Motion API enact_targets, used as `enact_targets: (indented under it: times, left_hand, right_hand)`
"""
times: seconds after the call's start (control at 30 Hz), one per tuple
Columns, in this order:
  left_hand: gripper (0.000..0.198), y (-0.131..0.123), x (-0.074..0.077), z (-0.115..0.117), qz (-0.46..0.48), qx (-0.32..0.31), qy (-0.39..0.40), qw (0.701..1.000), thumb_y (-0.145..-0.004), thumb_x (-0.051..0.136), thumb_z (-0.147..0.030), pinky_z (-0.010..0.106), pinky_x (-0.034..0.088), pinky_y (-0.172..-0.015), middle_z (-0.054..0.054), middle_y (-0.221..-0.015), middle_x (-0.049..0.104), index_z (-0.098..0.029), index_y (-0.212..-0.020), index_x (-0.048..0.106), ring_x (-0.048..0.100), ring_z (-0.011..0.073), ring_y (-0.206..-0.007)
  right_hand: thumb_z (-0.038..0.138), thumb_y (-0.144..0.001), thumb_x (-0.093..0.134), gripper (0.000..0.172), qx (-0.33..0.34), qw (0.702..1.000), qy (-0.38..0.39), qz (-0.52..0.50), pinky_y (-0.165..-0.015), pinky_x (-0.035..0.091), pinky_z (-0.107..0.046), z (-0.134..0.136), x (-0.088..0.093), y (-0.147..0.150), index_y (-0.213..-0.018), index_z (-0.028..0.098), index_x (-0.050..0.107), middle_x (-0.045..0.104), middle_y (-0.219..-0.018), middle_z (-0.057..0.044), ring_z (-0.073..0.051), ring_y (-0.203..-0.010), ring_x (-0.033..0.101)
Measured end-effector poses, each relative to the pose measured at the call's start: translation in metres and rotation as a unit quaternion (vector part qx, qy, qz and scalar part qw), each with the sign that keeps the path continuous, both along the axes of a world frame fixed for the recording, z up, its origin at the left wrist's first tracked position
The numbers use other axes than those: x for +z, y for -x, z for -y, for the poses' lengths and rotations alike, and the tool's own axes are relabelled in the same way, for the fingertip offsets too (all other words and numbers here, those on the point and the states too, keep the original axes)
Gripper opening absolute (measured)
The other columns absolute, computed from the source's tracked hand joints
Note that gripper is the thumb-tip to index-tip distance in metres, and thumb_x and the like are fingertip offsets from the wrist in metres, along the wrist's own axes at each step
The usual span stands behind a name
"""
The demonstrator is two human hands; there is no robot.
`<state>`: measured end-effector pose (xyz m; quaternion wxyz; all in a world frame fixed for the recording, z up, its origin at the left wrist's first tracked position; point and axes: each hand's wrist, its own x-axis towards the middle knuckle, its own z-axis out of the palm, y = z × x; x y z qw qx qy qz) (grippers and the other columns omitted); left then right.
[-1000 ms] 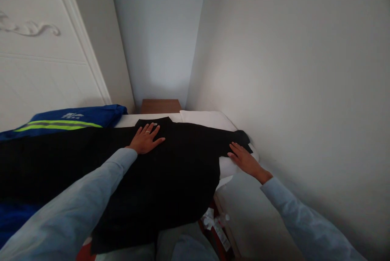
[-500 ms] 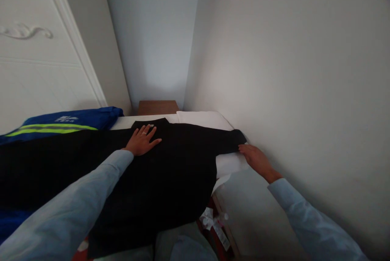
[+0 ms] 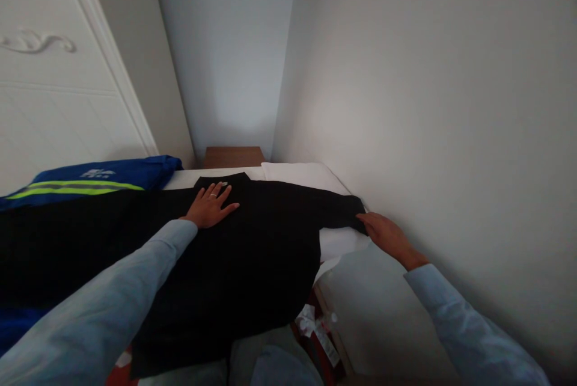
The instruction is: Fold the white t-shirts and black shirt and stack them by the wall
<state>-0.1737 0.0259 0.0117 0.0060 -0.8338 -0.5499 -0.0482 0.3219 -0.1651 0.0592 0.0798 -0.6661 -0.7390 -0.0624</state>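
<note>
A black collared shirt lies spread out across a white surface, its collar at the far side and one short sleeve stretched to the right. Near the collar my left hand rests flat on the cloth, fingers spread, a ring on one finger. My right hand pinches the end of the right sleeve beside the wall. The shirt's left part runs out past the picture's left edge, partly behind my left forearm.
A folded blue garment with a yellow-green stripe lies at the far left. Behind are a white pillow-like pad and a brown wooden piece. A wall borders the right. Papers lie low near my legs.
My right hand has moved slightly right, and the sleeve end has spread wider and lower with it. My left hand stays in place on the shirt.
</note>
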Motion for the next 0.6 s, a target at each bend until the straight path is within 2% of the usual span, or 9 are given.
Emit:
enact_targets:
  times: [0.1, 0.17, 0.3, 0.4, 0.47, 0.6]
  left_hand:
    - [0.081, 0.0, 0.0, -0.001, -0.001, 0.003, 0.001, 1.0, -0.095, 0.03, -0.069, 0.053, 0.018, -0.119, 0.016, -0.163, 0.022, -0.018, -0.157, 0.027, 0.019, 0.0344, -0.15]
    - [0.08, 0.001, -0.001, -0.001, -0.004, 0.001, 0.0, 1.0, -0.095, 0.029, -0.069, 0.053, 0.018, -0.119, 0.016, -0.163, 0.022, -0.018, -0.157, 0.027, 0.019, 0.0347, -0.15]
    - [0.08, 0.001, -0.002, -0.001, -0.003, -0.003, -0.008, 1.0, -0.095, 0.029, -0.068, 0.053, 0.019, -0.119, 0.016, -0.163, 0.023, -0.017, -0.157, 0.028, 0.02, 0.0348, -0.15]
    - [0.08, 0.001, -0.002, 0.0, 0.003, -0.002, -0.011, 1.0, -0.095, 0.03, -0.068, 0.054, 0.019, -0.118, 0.016, -0.162, 0.025, -0.017, -0.156, 0.029, 0.022, 0.0353, -0.149]
    - [0.081, 0.0, -0.001, 0.001, 0.005, -0.002, -0.01, 1.0, -0.094, 0.03, -0.069, 0.054, 0.02, -0.118, 0.016, -0.162, 0.025, -0.017, -0.156, 0.03, 0.022, 0.0354, -0.149]
    - [0.082, 0.0, -0.001, 0.002, 0.005, -0.001, -0.009, 1.0, -0.094, 0.028, -0.07, 0.054, 0.019, -0.119, 0.016, -0.162, 0.024, -0.017, -0.156, 0.03, 0.021, 0.0352, -0.15]
  right_hand:
    - [0.015, -0.092, 0.041, 0.041, -0.017, 0.999, -0.032, -0.03, -0.101, 0.049, -0.039, -0.013, 0.0, -0.002, -0.126, 0.015, 0.065, 0.068, -0.122, -0.012, -0.025, -0.112, 0.064]
    - [0.021, -0.095, 0.041, 0.039, -0.052, 0.997, -0.043, -0.041, -0.103, 0.047, -0.038, -0.028, -0.003, -0.005, -0.127, 0.015, 0.063, 0.066, -0.125, -0.014, -0.025, -0.115, 0.062]
    - [0.031, -0.096, 0.049, 0.039, -0.158, 0.987, 0.021, -0.033, -0.105, 0.044, -0.035, -0.071, -0.008, -0.016, -0.127, 0.011, 0.061, 0.063, -0.13, -0.019, -0.026, -0.121, 0.059]
    - [0.034, -0.095, 0.052, 0.042, -0.213, 0.975, 0.057, -0.025, -0.101, 0.045, -0.035, -0.101, -0.009, -0.021, -0.127, 0.008, 0.061, 0.063, -0.129, -0.023, -0.028, -0.119, 0.061]
    - [0.031, -0.093, 0.055, 0.039, -0.217, 0.974, 0.063, -0.022, -0.097, 0.047, -0.033, -0.116, -0.006, -0.022, -0.124, 0.008, 0.064, 0.066, -0.124, -0.022, -0.028, -0.115, 0.063]
    - [0.02, -0.088, 0.056, 0.027, -0.196, 0.978, 0.075, -0.013, -0.095, 0.045, -0.027, -0.132, 0.006, -0.022, -0.108, 0.017, 0.073, 0.071, -0.118, -0.012, -0.023, -0.113, 0.064]
